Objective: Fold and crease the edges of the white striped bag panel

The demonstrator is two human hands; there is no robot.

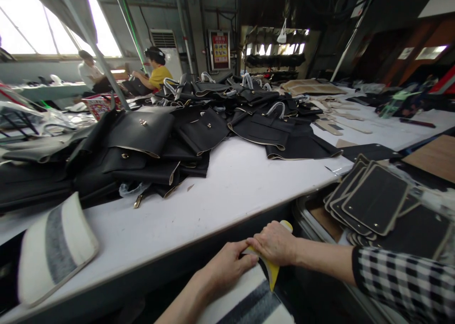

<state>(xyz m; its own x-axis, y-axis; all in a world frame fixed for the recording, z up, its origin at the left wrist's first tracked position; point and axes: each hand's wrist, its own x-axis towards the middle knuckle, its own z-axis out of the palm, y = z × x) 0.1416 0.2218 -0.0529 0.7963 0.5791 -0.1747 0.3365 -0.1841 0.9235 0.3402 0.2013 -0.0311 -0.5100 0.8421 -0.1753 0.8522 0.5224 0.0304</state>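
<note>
Low in front of me, past the table's near edge, is a cream panel (237,297) with a dark grey stripe. My left hand (227,271) is closed on its upper edge, thumb on top. My right hand (275,243) touches the left fingertips and is closed around a yellow strip (273,273), which hangs curved beside the panel's corner. A pale, yellow-rimmed end (286,226) sticks out above the right fist; whether it joins the strip is hidden. Another cream panel (35,262) with a grey stripe lies at the table's left front.
Black bag pieces (142,130) with metal clasps are heaped across the white table (241,182). To the right, dark panels (377,196) with pale edges sit stacked beside a brown board (433,158). Two people (159,75) sit at the back left.
</note>
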